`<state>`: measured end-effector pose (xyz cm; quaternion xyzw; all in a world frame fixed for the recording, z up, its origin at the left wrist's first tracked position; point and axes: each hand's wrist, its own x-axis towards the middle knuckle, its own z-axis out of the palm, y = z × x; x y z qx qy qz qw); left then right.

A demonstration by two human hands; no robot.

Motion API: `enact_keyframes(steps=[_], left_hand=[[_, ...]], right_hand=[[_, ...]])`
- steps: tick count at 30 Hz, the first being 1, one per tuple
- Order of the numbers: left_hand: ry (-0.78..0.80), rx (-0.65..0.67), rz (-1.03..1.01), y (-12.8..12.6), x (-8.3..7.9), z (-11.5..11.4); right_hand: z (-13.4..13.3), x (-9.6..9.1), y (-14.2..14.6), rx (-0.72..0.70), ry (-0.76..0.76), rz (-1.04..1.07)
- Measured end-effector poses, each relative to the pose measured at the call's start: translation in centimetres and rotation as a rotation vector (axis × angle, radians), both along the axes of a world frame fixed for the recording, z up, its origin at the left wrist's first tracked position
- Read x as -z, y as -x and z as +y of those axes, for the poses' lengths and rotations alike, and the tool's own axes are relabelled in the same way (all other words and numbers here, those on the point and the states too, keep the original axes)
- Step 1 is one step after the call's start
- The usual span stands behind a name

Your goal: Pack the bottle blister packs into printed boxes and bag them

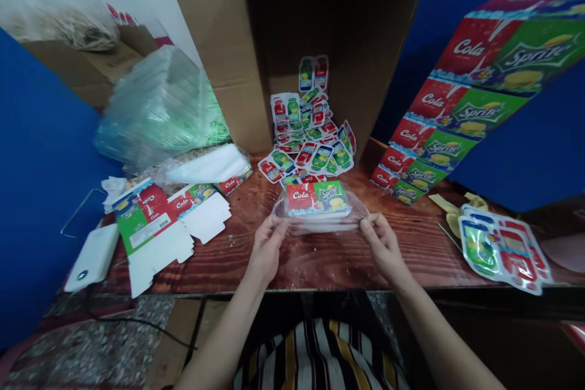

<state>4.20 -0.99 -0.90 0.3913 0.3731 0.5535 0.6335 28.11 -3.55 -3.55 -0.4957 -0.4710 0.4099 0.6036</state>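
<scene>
A small red and green Cola and Sprite box point(317, 198) sits inside a clear plastic bag point(320, 222) at the middle of the wooden table point(320, 262). My left hand point(267, 250) pinches the bag's left edge. My right hand point(384, 247) pinches its right edge. Both hands hold the bag just above the tabletop. Right behind it lies a heap of wrapped packets point(306, 134) of the same print, spilling out of an open cardboard carton point(301, 30).
Flat unfolded box blanks point(155, 225) lie at the left, beside a white power bank point(94, 259) and a stack of clear bags point(159, 103). A row of printed boxes point(457, 116) leans at the right, with foil packets point(503, 250) near the table's right edge.
</scene>
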Motion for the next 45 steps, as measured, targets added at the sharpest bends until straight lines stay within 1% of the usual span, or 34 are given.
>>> enact_keyframes(steps=[2,4,6,8,11,13,16,19,21,25,28,30,32,34,37,40,43,45], left_hand=[[-0.063,-0.044,0.11,0.1,0.6,0.7],[-0.127,-0.11,0.219,0.1,1.4,1.4],[-0.161,-0.167,0.256,0.0,2.2,2.2],[-0.162,-0.192,0.221,-0.1,2.8,3.1],[-0.133,-0.109,0.154,0.1,3.3,4.5],[-0.121,-0.033,0.153,0.3,3.3,5.4],[-0.111,0.041,0.155,0.8,3.3,6.3],[-0.093,0.121,0.145,0.8,3.3,6.7],[-0.087,0.15,0.154,0.5,3.2,6.5],[-0.068,0.151,0.193,-0.4,2.7,4.8],[-0.026,0.106,0.194,-0.9,2.3,2.9],[0.007,0.116,0.196,-0.8,2.3,1.5],[0.042,0.162,0.221,-0.5,2.4,0.1],[0.078,0.182,0.251,-0.1,2.5,-1.6],[0.224,0.218,0.247,0.7,2.0,-4.2],[0.416,0.267,0.198,1.0,0.9,-6.4],[0.536,0.228,0.135,1.0,-0.4,-7.5],[0.607,0.223,0.035,1.0,-1.2,-7.7]], right_hand=[[0.9,0.8,-0.1,0.069,-0.068,-0.171],[1.7,1.4,0.1,0.114,-0.113,-0.249],[2.5,1.9,0.4,0.105,-0.116,-0.244],[3.2,2.2,0.6,0.088,-0.094,-0.192],[4.2,2.3,0.6,0.079,-0.077,-0.128],[4.7,2.1,0.4,0.077,-0.082,-0.109],[5.1,1.5,0.4,0.048,-0.075,-0.059],[5.7,1.2,0.3,0.016,-0.074,-0.025],[6.1,1.2,0.2,0.02,-0.083,-0.021],[6.3,1.3,-0.1,0.029,-0.094,0.019],[5.8,1.1,-0.3,-0.011,-0.094,0.064],[5.2,0.9,-0.4,-0.068,-0.089,0.113],[4.1,0.6,-0.5,-0.118,-0.078,0.153],[2.6,0.4,-0.7,-0.135,-0.055,0.151],[-0.2,0.3,-0.9,-0.128,0.009,0.116],[-2.6,0.6,-0.9,-0.117,0.082,0.157],[-3.9,0.6,-1.2,-0.147,0.18,0.22],[-4.4,0.4,-1.4,-0.155,0.239,0.237]])
